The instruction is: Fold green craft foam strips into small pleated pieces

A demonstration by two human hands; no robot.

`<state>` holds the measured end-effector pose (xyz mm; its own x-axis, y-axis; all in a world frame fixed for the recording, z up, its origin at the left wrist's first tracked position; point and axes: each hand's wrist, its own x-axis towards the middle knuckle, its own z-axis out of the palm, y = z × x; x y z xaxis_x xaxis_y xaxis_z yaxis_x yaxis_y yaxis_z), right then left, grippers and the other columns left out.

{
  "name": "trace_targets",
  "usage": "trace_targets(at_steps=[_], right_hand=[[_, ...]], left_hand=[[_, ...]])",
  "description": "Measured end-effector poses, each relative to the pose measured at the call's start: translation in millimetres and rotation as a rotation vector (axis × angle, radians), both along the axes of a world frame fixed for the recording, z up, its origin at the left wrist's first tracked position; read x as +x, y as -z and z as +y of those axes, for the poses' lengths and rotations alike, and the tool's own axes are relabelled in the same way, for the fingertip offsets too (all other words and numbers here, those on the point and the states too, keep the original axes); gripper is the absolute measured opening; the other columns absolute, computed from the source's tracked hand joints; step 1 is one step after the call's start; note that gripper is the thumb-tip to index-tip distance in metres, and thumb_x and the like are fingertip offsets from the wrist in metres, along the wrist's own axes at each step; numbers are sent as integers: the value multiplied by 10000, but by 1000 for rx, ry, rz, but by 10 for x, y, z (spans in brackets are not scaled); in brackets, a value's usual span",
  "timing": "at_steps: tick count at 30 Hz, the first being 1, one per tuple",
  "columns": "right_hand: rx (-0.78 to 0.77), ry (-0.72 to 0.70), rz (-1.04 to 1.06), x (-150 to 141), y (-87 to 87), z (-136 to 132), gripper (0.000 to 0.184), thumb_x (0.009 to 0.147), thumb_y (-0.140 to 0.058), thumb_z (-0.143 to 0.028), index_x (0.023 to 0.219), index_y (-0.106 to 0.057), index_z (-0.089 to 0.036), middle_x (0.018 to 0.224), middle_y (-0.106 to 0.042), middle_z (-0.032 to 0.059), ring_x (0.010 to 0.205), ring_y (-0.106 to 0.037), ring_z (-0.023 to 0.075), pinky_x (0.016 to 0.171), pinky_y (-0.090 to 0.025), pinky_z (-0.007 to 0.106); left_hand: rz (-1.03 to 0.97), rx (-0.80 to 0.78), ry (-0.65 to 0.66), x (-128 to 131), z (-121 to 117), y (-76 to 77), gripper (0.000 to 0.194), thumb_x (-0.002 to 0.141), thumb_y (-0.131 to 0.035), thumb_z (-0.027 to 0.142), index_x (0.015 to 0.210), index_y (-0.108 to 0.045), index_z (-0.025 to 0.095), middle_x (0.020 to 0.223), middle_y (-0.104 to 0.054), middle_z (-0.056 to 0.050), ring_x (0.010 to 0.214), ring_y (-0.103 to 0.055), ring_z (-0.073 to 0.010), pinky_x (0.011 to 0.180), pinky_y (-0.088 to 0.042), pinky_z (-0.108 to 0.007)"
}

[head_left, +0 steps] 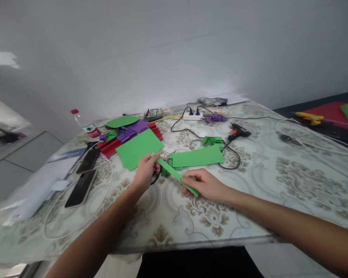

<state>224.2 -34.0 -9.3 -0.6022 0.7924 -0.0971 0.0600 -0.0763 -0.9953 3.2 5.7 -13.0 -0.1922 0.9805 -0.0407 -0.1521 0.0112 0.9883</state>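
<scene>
A narrow green strip, looking like craft foam or thick paper, is stretched at a slant between my two hands. My left hand pinches its far left end, and my right hand grips it near the lower right end. Just beyond the strip lies a wider green rectangular piece on the table. Larger green sheets lie beyond my left hand. Small cut green pieces sit behind the rectangle, and others are partly hidden beneath it.
Purple pieces, a red sheet and a green oval are piled at the back left, near a bottle. Two phones lie left. A glue gun and a power strip with cables stand behind.
</scene>
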Motion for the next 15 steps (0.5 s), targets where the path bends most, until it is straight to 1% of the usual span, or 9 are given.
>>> trace_targets(at_steps=[15], right_hand=[[-5,-10,-14,-6,-5,-6,472,839,-648,-600,726,-670,-142,679,-704,56,596,-633,142,578,-467,256]], left_hand=[[59,38,6,-22,-2,47,364,766,-749,429,623,-512,193,398,-491,67,333,-416,-68,369,-298,-200]])
